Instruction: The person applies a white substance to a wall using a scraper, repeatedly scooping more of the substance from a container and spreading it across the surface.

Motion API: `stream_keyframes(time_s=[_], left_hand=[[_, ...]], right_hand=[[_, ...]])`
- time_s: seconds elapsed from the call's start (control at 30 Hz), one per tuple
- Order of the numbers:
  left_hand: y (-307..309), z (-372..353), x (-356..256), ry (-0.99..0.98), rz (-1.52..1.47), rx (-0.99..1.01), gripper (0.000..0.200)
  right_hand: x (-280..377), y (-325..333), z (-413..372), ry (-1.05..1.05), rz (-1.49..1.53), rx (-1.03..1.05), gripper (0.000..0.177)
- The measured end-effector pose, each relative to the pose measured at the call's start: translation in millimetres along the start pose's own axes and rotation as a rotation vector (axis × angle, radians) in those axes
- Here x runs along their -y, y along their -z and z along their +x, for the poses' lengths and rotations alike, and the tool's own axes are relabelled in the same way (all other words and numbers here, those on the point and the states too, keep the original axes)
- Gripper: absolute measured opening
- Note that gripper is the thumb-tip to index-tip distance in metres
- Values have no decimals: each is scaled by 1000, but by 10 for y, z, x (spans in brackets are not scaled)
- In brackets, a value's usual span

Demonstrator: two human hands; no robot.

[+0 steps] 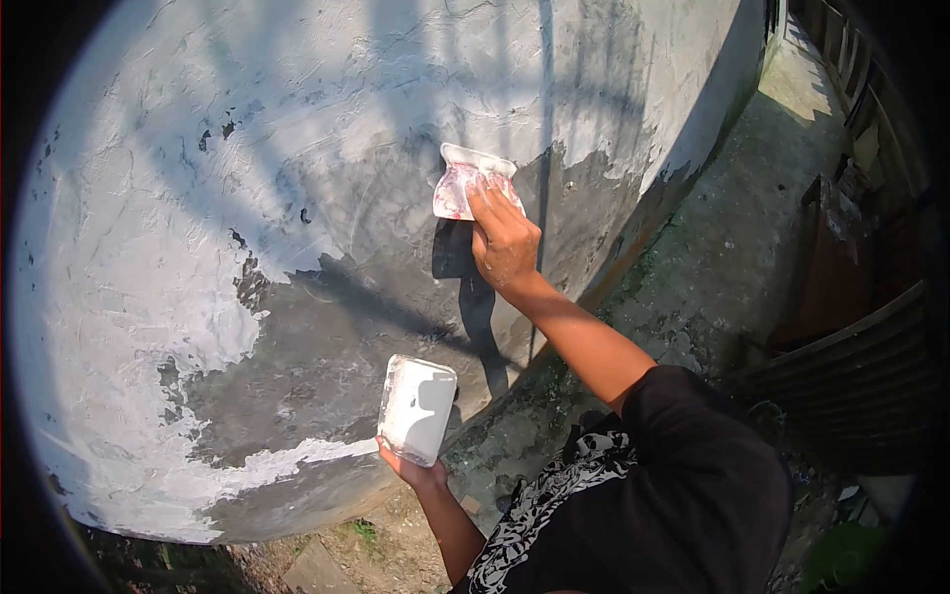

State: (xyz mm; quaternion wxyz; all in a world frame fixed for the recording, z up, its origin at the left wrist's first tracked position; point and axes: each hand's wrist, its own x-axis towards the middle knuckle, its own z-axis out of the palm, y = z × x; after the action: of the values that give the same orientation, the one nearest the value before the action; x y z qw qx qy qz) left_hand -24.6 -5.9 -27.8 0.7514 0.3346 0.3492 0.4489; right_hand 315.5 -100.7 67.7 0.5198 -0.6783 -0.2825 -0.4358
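Note:
My right hand (507, 238) grips a flat white putty spreader (457, 186) smeared with pink and red, fingers pressed along its face. The spreader's wide edge is up against the wall (327, 213), over a grey patch beside whitish plaster. Lower down, my left hand (414, 469) holds a clear rectangular plastic tub (419, 411) from below, its fingers partly hidden behind it. White paste fills the tub, and a shadow falls across part of its surface.
The rough wall has white coating with ragged edges around bare grey areas (287, 346). A concrete path (712, 238) runs along its foot. Corrugated sheeting (841, 381) and dark boards (826, 267) stand on the right. Soil and small plants (366, 535) lie below.

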Motion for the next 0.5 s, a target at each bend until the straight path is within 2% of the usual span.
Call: stream_keyframes(time_s=[0.13, 0.17, 0.2, 0.27, 0.33, 0.47, 0.5], left_hand=[[154, 32, -103, -61, -42, 49, 60], [166, 23, -147, -61, -43, 26, 60], [178, 10, -178, -62, -40, 3, 61], [158, 17, -223, -109, 10, -14, 60], [74, 27, -259, -140, 0, -76, 60], [139, 71, -176, -86, -32, -41, 59], [147, 49, -144, -84, -2, -33, 59]], right_hand=[[175, -330, -744, 143, -15, 100, 50], [191, -269, -976, 162, -6, 193, 49], [196, -139, -1117, 161, -5, 192, 49], [125, 121, -1310, 149, 138, 442, 48], [-85, 255, -1266, 54, 154, 418, 48], [-600, 436, -644, -120, 65, 37, 50], [-669, 429, -455, -221, 81, -39, 50]])
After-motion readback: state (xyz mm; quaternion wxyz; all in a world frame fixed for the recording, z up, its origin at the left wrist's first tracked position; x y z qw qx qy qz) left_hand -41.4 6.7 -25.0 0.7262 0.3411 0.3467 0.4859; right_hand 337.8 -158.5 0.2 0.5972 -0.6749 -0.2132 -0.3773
